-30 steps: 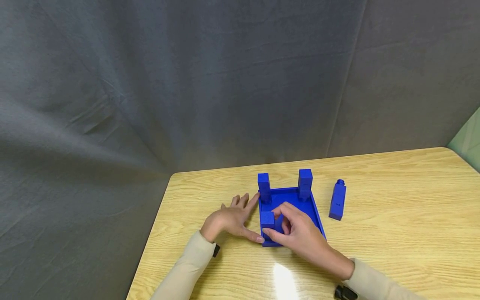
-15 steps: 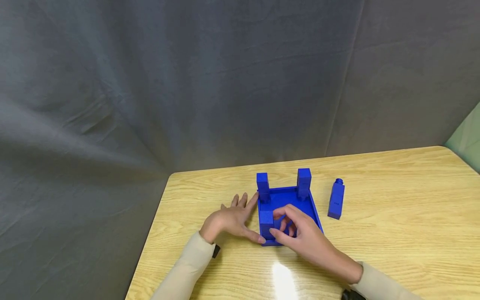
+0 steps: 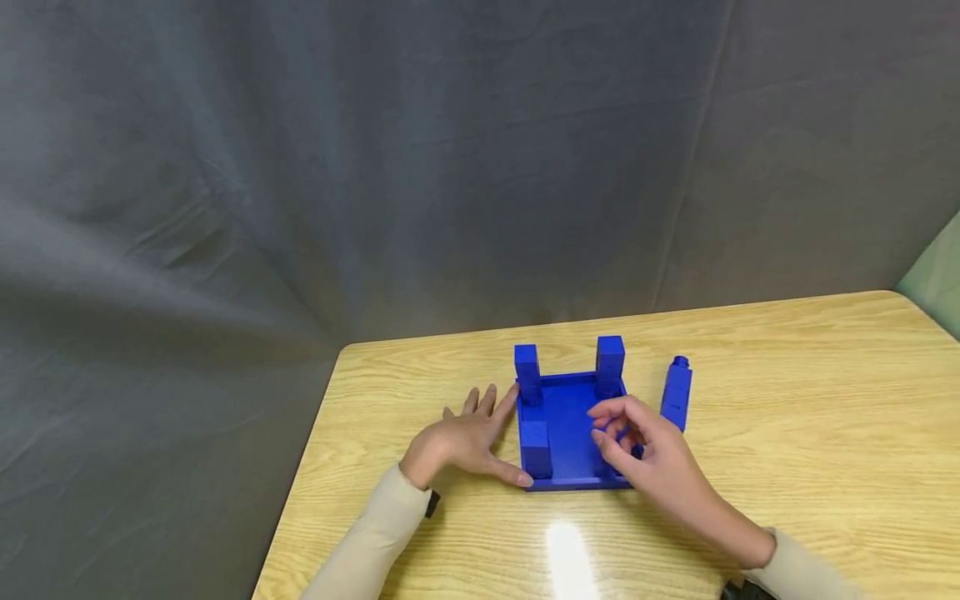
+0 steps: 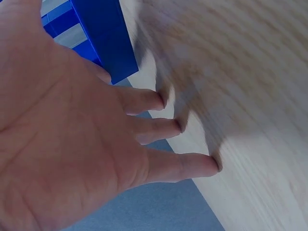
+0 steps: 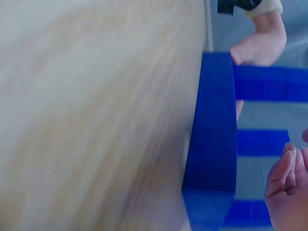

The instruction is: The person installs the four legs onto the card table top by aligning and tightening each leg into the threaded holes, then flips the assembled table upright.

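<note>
A square blue base with a raised rim [image 3: 581, 482] lies on the table. Blue square posts stand upright at three corners: far left [image 3: 528, 375], far right [image 3: 611, 367] and near left [image 3: 536, 454]. My left hand [image 3: 461, 437] is spread along the base's left side, thumb and index fingertip at its edge. The left wrist view shows its other fingertips [image 4: 214, 164] on the tabletop. My right hand [image 3: 652, 450] hovers over the base's right side, fingers loosely bent with nothing between them, and hides the near right corner.
Right of the base, a loose blue post [image 3: 677, 392] with a round threaded-looking end lies on the wooden table [image 3: 810, 417]. A grey cloth [image 3: 480, 167] hangs behind the table and along its left side.
My right hand has let go of the near left post and moved right, away from it. That post stays upright. The left hand keeps its place.
</note>
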Motion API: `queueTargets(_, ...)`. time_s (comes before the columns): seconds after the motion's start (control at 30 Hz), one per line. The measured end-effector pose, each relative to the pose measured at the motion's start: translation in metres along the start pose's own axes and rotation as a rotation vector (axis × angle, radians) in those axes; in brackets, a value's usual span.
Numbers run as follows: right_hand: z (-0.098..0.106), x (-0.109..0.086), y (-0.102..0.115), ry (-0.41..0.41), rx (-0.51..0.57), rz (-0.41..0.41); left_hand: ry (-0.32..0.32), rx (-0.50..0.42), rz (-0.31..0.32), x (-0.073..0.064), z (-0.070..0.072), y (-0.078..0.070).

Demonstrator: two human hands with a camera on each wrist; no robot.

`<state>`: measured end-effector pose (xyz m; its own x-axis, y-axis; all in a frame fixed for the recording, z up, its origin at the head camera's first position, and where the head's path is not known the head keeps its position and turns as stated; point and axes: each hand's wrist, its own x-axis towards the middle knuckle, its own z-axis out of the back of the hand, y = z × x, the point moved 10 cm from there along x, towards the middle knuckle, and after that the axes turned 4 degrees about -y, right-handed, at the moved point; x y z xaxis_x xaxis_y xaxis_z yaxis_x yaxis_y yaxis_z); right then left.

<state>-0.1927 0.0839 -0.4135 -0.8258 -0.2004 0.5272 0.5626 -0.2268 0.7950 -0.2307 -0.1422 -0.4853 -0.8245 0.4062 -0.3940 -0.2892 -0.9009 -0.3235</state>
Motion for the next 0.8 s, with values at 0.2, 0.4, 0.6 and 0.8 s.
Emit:
queueTargets(0.2, 0.028, -0.001, -0.013, -0.003, -0.084, -0.047, 0.01, 0.005, 0.0, -0.001, 0.0, -0.001)
queueTargets(0.4, 0.048, -0.003, -0.021, 0.055, -0.209, 0.002, 0.011, 0.0, 0.005, 0.0, 0.0, 0.001)
queueTargets(0.6, 0.06, -0.002, -0.032, 0.122, -0.266, 0.052, 0.011, 0.014, 0.002, 0.0, -0.001, 0.002)
queueTargets(0.8, 0.068, -0.002, -0.045, 0.192, -0.29, 0.078, 0.012, 0.021, -0.007, 0.001, -0.001, 0.001)
